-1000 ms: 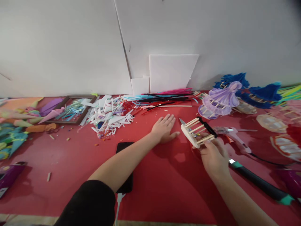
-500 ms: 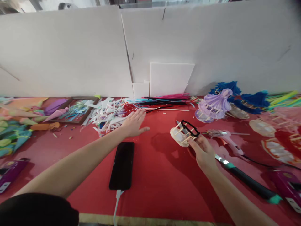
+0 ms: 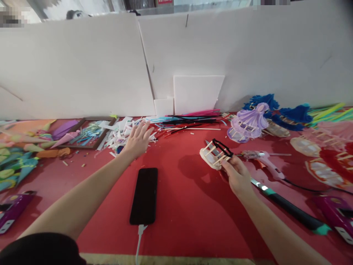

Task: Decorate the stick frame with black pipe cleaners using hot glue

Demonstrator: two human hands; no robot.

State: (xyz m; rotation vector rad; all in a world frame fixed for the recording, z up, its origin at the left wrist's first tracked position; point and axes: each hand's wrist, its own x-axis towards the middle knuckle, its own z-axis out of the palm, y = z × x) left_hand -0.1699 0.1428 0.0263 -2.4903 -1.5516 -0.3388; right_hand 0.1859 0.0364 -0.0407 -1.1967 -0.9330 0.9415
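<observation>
My right hand (image 3: 238, 173) grips a small carousel frame (image 3: 211, 158), tilted, with a pale scalloped base, short wooden posts and a black fuzzy ring on top. My left hand (image 3: 138, 141) is open, fingers spread, over the right side of a heap of white paper strips and scraps (image 3: 121, 130); whether it touches them I cannot tell. A glue gun (image 3: 264, 160) lies just right of my right hand. Partly behind that hand rests a utility knife (image 3: 292, 209) with a black and green handle.
A phone (image 3: 143, 195) with a white cable lies near the front edge. Pipe cleaners (image 3: 190, 120) lie along the white board (image 3: 82, 66). Purple (image 3: 248, 123) and blue fuzzy-topped models (image 3: 292, 117) stand at right. Paper cones (image 3: 26, 165) and a brown frame (image 3: 95, 143) are at left.
My left hand has moved left and is now over the scrap heap, its fingers more spread. My right hand holds the carousel frame in nearly the same place.
</observation>
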